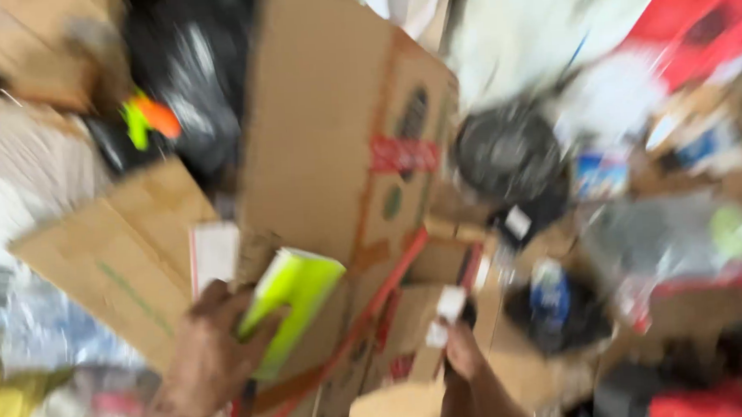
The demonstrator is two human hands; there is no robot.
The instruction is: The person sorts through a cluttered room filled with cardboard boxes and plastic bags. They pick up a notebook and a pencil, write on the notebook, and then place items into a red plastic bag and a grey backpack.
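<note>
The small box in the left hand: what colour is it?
Bright yellow-green box, seen in the head view.

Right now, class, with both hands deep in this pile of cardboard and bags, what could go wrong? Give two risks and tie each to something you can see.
1. The left hand holds a lime-green box and a white packet together; with so much in one grip, one might slip out.
2. The big cardboard box leans over loose flaps beside the right hand, which pinches a small white tag; pulling there could tip it onto the hands.
</note>
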